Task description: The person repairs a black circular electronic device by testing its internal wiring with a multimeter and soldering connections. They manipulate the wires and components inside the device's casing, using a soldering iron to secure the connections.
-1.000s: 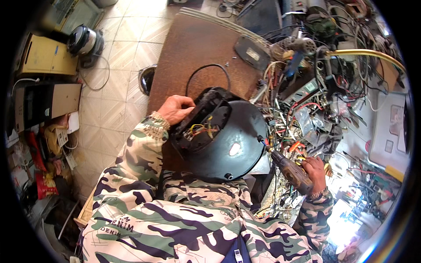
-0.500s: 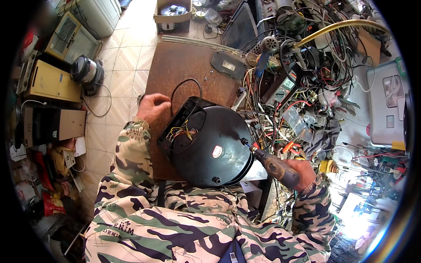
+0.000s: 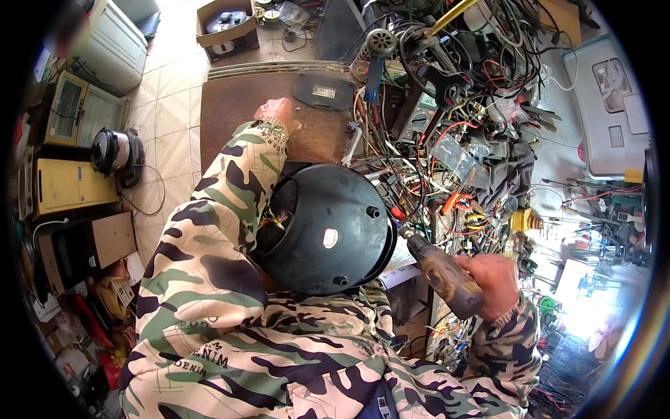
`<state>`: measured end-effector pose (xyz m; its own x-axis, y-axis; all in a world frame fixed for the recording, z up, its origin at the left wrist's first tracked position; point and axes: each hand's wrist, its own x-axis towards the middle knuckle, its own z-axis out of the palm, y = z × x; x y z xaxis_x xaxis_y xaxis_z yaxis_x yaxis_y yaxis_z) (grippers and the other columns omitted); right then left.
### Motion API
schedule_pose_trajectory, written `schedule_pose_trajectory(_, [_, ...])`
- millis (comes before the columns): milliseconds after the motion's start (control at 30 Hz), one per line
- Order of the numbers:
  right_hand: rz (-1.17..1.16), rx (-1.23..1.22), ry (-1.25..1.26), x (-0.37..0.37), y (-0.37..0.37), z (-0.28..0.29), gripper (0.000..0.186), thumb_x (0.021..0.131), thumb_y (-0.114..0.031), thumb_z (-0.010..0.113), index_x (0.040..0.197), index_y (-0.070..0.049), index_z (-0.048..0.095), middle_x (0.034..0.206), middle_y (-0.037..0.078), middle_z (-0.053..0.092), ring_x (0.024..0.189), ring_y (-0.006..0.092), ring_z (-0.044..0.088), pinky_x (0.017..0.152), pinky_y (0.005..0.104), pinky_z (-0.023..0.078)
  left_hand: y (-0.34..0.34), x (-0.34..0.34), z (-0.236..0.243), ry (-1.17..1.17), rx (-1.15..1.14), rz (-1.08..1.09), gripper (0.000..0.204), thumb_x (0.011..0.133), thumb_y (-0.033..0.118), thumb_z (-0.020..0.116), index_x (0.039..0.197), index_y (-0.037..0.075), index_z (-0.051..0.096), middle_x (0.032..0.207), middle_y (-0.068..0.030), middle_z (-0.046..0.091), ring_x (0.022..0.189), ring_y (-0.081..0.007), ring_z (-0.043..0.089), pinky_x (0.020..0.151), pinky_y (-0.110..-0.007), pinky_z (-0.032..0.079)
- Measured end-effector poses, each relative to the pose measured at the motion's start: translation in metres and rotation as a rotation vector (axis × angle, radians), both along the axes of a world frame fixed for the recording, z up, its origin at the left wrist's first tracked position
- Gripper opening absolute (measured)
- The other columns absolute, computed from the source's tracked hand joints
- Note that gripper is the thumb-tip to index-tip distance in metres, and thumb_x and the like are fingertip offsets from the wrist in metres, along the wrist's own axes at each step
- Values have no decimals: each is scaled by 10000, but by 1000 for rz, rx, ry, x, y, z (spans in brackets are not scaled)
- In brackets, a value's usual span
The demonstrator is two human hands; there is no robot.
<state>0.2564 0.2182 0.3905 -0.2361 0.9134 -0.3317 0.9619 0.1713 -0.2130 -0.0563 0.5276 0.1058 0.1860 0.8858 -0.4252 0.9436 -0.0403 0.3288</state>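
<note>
My right hand (image 3: 494,279) is wrapped round a dark, worn power screwdriver (image 3: 447,274), its tip pointing at the edge of a round black appliance base (image 3: 331,237). The tip looks apart from the base. The base lies tilted in front of my lap, with short black feet, a small white-and-red label and an opening where coloured wires (image 3: 278,220) show. My left hand (image 3: 277,115) is stretched across to the wooden board (image 3: 230,105), fingers curled down near a small screw (image 3: 299,108). Whatever they hold, if anything, is hidden. My left sleeve covers part of the base.
A dark oval cover plate (image 3: 323,91) lies on the board's far side. Tangled cables, tools and a multimeter (image 3: 421,115) crowd the right. A cardboard box (image 3: 227,31) stands beyond the board. Left on the floor are a cooker (image 3: 115,150) and cabinets (image 3: 73,187).
My left hand has gone from beside the base forward and right onto the board. The screwdriver tip has drawn off the foot on the base. The view has shifted.
</note>
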Motion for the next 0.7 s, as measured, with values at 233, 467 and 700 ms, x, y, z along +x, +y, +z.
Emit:
schedule_pose_trajectory(233, [-249,-23,-2,-3,-74,-15,300,743,-267,849,962,-82,762,704,94,674,631,288,673,562,378,522,18,2,-27,12,-40,40,414,814,272,866,1132,43,732,1180,-213,722,1171,-378,675,985,-451,552])
schedule_pose_trajectory(467, [-187,18,124,2,-120,-41,216,737,-149,825,938,-118,751,829,58,713,663,251,688,576,350,547,21,-8,-44,13,22,74,360,820,229,779,1132,51,749,1091,-199,756,1068,-350,726,947,-411,574])
schedule_pose_trajectory(700, [-117,-10,142,4,-115,-50,230,746,-196,810,963,-136,765,823,66,710,668,263,698,588,358,560,18,-33,-31,-139,-44,120,488,809,268,777,1232,31,719,1252,-266,690,1208,-401,659,1040,-443,541])
